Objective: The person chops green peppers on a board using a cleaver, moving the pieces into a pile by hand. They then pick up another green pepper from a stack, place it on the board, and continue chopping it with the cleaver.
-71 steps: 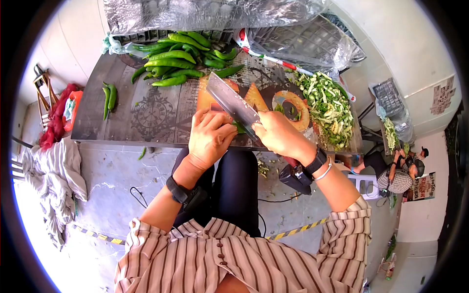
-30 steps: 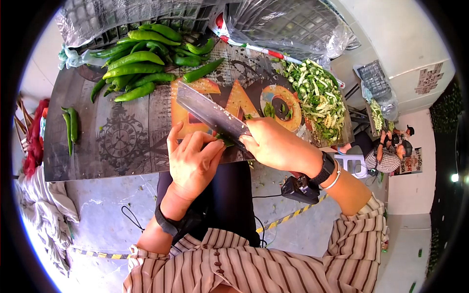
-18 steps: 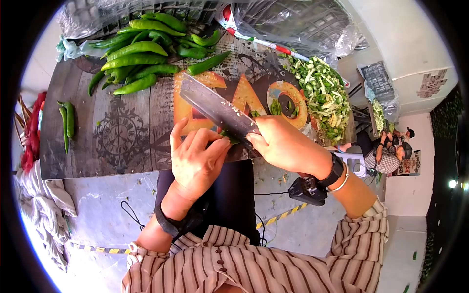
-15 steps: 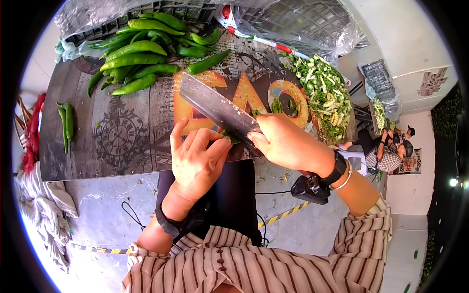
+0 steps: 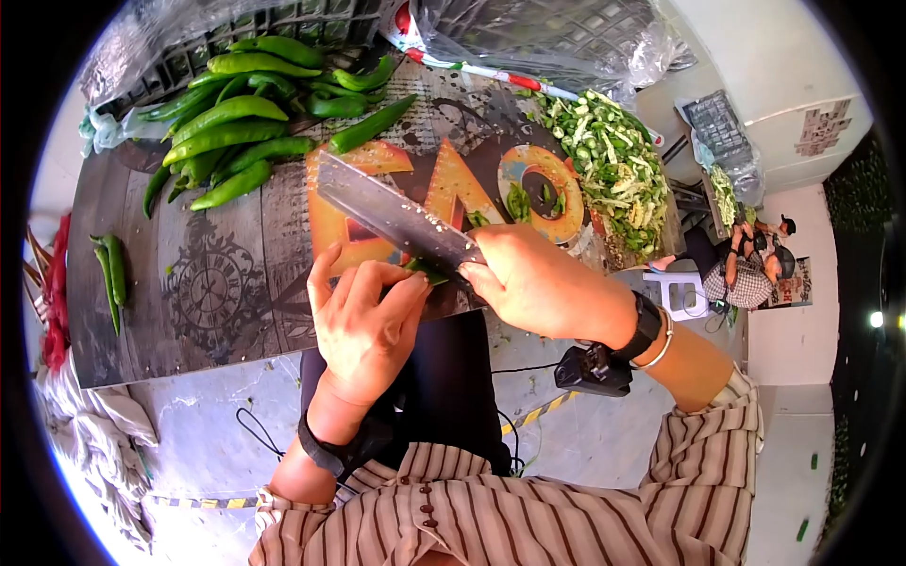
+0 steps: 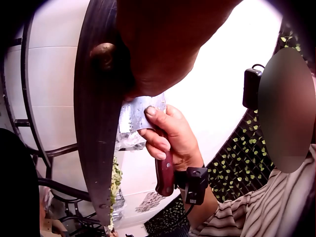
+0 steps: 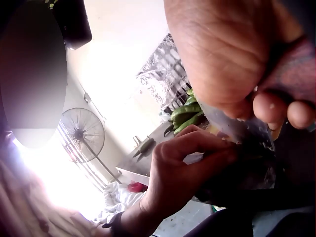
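My right hand (image 5: 557, 283) grips a cleaver (image 5: 392, 212), its broad blade slanting up and left over the front of the table (image 5: 132, 344). In the left wrist view the fingers curl round its red-brown handle (image 6: 165, 175), with the thumb on the blade. My left hand (image 5: 363, 325) pinches a green chili pepper (image 5: 429, 274) at the table's front edge, right against the blade. Most of this pepper is hidden by fingers and cleaver. Small pale bits cling to the blade.
Whole green peppers (image 5: 231, 127) lie heaped at the back left, and two more peppers (image 5: 111, 274) at the far left. Chopped pepper (image 5: 613, 174) is piled on the right. Plastic-covered crates (image 5: 547, 42) stand behind. Other people (image 5: 755, 269) sit further right.
The head view has swung, so the table sits further left and lower. Both hands keep to the front edge with cleaver and pepper; the left hand's outer finger now stands more raised.
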A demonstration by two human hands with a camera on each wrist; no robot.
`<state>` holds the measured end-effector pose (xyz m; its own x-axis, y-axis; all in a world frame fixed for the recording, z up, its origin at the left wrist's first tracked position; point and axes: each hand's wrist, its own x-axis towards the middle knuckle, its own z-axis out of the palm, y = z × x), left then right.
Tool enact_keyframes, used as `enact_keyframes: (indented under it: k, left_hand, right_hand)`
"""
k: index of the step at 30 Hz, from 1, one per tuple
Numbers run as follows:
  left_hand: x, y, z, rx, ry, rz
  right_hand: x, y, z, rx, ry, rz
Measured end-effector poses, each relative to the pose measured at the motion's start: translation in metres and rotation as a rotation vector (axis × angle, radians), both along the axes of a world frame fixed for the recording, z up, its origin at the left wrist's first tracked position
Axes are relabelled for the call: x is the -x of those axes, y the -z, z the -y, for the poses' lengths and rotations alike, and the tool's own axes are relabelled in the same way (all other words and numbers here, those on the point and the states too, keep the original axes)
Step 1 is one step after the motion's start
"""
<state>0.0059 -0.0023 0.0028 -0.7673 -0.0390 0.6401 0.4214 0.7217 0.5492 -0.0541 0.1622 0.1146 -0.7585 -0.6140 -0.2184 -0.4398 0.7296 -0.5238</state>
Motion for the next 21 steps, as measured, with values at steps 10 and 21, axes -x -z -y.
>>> enact_keyframes:
  k: [10, 21]
  left_hand:
    - [0.001, 0.002, -0.002, -0.013, -0.004, -0.008]
    - [0.0, 0.002, 0.0, -0.003, 0.006, 0.009]
  right_hand:
    - [-0.002, -0.001, -0.002, -0.02, 0.008, -0.001]
    - [-0.001, 0.01, -0.006, -0.001, 0.047, 0.02]
